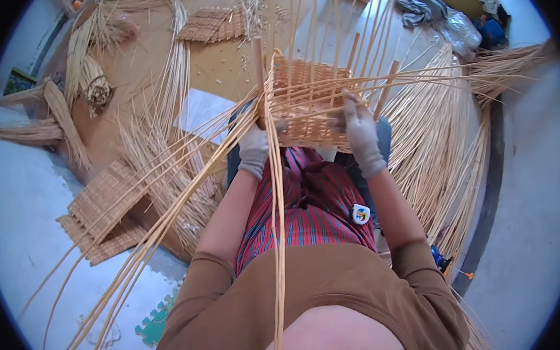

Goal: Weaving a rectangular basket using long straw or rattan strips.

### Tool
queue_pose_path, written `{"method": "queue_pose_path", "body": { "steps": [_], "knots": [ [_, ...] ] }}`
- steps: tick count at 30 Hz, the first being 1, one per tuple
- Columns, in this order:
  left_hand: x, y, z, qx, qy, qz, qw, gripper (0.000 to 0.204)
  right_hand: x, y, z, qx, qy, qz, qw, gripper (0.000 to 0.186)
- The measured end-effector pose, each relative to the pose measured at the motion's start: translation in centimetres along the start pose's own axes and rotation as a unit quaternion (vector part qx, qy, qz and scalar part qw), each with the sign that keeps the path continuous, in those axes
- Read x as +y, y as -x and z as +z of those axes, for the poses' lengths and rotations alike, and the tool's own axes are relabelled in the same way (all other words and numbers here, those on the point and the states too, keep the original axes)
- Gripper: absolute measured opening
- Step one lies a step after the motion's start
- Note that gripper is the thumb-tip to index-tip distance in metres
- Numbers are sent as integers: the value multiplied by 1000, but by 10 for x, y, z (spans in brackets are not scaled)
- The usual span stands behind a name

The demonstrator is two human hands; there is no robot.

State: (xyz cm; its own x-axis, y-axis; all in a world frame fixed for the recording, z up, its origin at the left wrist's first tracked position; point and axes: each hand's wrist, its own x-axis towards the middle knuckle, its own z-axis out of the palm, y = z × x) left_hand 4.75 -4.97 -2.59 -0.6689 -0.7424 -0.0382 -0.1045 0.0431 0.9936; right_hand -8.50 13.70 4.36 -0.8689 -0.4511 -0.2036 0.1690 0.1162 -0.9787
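With the left hand (253, 150), gloved, grasps the left wall of one basket (302, 96), partly behind strands (280, 303); with the right hand (362, 131), gloved too and slightly blurred, grasps the right side. Holds the basket in front of one striped cloth (309, 228), between both hands. Counting at the basket: three thick sticks (259, 67) pointing up, plus thin strands too many to number, running upward, out to the right, off to the lower left and down past the chest. Counting on the cloth: one small white object (360, 213). Counting to the left: two overlapping mats (105, 198), one white sheet (204, 109), one green foam piece (153, 325). Counting to the right: one broad fan of straw (432, 140); farther up, one grey cloth (420, 7) beside one clear bag (460, 32)
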Motion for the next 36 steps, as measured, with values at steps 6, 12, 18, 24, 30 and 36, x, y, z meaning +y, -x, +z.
{"method": "queue_pose_path", "body": {
  "steps": [6,12,18,24,30,36],
  "knots": [
    [-4,5,-5,28,-19,0,999,71,0,-30,34,-19,74,-237,968,57],
    [4,9,-7,66,-51,3,997,77,-71,-47,68,-166,276,-262,910,62],
    [-28,-5,-2,57,-5,4,998,74,-57,-132,98,-245,346,-262,867,74],
    [-23,4,-2,71,-3,-5,997,70,-58,-114,145,28,531,-162,831,70],
    [-17,2,-16,-12,-48,-27,998,72,-71,-81,149,16,538,-159,828,83],
    [-30,-2,-15,-14,-18,50,998,53,-40,-17,99,16,143,-334,931,66]
  ]
}}
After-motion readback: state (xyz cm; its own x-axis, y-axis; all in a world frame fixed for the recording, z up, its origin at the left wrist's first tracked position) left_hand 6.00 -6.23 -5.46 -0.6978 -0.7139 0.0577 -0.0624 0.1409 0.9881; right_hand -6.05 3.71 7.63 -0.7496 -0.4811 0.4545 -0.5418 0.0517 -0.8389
